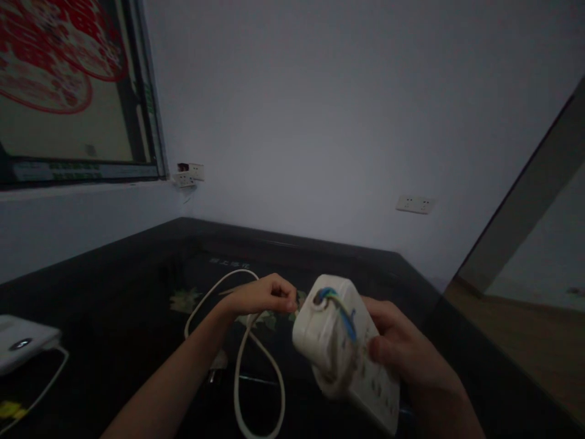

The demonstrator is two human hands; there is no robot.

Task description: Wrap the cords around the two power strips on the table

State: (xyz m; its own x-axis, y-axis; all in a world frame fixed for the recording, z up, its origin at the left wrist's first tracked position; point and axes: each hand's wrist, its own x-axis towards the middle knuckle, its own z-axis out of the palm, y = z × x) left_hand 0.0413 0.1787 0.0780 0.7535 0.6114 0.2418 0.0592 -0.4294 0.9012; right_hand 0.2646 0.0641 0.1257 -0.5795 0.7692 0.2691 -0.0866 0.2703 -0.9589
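My right hand (pixel 402 350) grips a white power strip (pixel 372 378) from its right side, tilted above the dark table. Blue and yellow-green wires (pixel 340 308) stick out of a round hole in its raised end and bend over the socket face. Near that end a rounded white part (pixel 331 360) juts out, blurred. My left hand (pixel 272 292) is pinched closed just left of the strip's end; a small pale bit shows at its fingertips, too unclear to name. Below and behind that hand loops a white cable (pixel 237 390). A plug (pixel 217 366) lies partly hidden beside my left forearm.
The black table (pixel 329 250) has a leaf pattern and stands against a pale wall. At the left edge lies a white device (pixel 27 341) with a thin cord, near a yellow object (pixel 11 410). Wall sockets (pixel 415 204) are at the right, with others (pixel 189 175) by the window.
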